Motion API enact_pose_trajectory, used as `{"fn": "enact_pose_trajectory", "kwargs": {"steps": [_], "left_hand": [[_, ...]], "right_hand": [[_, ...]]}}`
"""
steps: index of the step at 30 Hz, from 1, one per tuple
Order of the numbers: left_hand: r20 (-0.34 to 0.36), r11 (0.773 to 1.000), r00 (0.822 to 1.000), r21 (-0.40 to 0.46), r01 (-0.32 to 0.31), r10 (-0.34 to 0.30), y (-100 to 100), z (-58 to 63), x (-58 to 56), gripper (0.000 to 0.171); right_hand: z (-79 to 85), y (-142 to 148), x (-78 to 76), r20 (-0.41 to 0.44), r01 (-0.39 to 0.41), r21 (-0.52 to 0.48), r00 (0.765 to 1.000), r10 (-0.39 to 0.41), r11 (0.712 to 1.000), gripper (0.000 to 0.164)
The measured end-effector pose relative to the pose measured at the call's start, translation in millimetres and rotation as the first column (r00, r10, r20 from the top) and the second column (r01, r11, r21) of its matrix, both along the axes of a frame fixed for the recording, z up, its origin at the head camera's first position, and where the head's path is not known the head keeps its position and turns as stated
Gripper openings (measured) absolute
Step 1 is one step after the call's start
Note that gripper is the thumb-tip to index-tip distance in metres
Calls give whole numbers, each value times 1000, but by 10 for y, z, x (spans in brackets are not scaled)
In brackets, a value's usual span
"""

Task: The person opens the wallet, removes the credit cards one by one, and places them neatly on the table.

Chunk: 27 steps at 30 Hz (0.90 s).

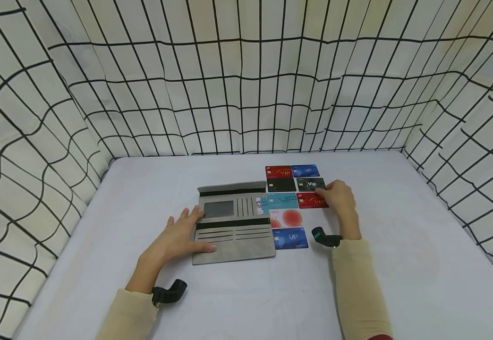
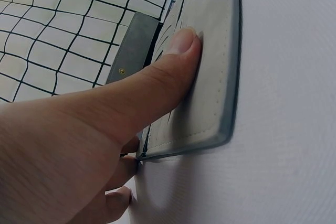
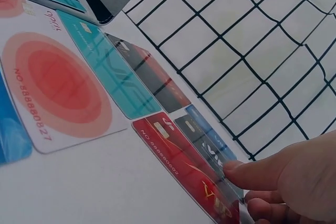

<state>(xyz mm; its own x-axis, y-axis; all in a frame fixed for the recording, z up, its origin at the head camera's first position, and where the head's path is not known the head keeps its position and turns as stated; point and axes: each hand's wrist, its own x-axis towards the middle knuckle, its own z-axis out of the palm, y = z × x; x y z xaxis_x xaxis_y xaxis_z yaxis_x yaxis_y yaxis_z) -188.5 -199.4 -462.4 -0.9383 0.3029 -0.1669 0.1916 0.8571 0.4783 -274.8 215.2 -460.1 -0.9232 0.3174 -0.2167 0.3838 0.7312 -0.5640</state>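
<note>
A grey wallet [image 1: 233, 251] lies unfolded on the white table, showing card slots and a dark window pocket. My left hand [image 1: 180, 238] rests on its left edge with fingers spread; in the left wrist view the thumb [image 2: 181, 43] lies across the inner face. A teal-and-white card [image 1: 262, 205] sticks out of a slot on the wallet's right side. My right hand [image 1: 341, 200] pinches the right end of a black VIP card [image 1: 308, 183], thumb on top. Just below that lies a red VIP card [image 1: 310, 200]; the fingertips under the hand are partly hidden.
Other cards lie beside the wallet: a red one [image 1: 278, 171], a blue one [image 1: 305, 170], a plain black one [image 1: 281, 184], a teal one [image 1: 282, 200], a white one with red circles [image 1: 286, 218] and a lower blue one [image 1: 290, 238]. Black wire grid [image 1: 246, 104] surrounds the table.
</note>
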Motion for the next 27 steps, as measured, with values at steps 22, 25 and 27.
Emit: {"fn": "enact_pose_trajectory", "kwargs": {"steps": [22,25,27], "left_hand": [[1,1000,1000,1,-6,6,-8,16,26,108],[4,1000,1000,1,-8,8,-8,25,29,108],[6,1000,1000,3,-8,8,-9,24,29,109]], "right_hand": [[215,-426,11,-152,-202,-101,971,185,974,35],[225,-522,25,-158,-226,-101,965,208,969,34],[227,-583,35,-162,-246,-98,960,228,964,33]]}}
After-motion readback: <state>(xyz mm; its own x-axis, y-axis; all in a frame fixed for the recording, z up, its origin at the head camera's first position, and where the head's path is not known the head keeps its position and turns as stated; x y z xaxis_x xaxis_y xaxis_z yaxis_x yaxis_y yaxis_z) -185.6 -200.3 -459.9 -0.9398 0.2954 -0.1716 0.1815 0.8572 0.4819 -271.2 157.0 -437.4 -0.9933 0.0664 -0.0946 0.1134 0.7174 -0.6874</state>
